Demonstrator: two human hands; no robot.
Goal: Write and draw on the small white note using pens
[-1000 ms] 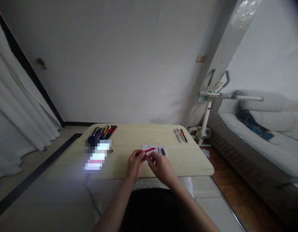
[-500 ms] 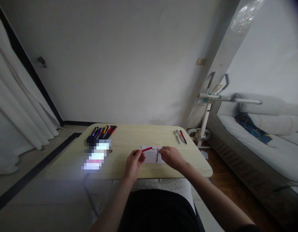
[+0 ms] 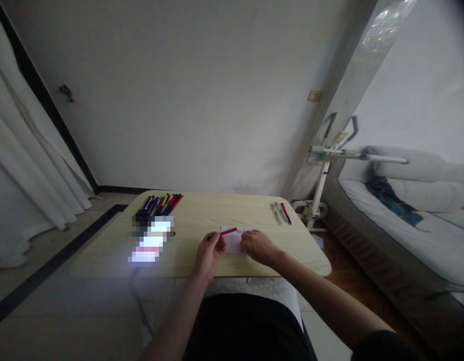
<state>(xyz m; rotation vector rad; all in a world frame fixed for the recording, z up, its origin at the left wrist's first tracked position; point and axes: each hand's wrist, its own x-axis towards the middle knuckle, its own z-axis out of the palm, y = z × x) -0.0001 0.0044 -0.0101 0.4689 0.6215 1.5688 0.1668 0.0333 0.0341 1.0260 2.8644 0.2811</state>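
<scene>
My left hand [image 3: 209, 253] is closed around the dark end of a red pen [image 3: 228, 231]. The pen's red part sticks out to the right from between thumb and fingers, over a small white sheet or pad [image 3: 233, 244] with faint marks. My right hand [image 3: 259, 245] rests at the right part of that paper, its fingers curled together and pointing left. Whatever they may hold is hidden beneath them. A small gap separates the red pen's tip from my right fingers.
A light wooden table [image 3: 202, 213] carries a bunch of several pens [image 3: 162, 204] at the back left. Below them lies a bright, pixelated phone-like object [image 3: 153, 240]. A few pens [image 3: 280, 213] lie at the back right. Exercise equipment [image 3: 322, 175] and a sofa [image 3: 405, 215] stand right of the table.
My right hand has shifted left and lowered onto the paper, covering the thin dark strip visible there before. My left hand and the red pen stay almost still.
</scene>
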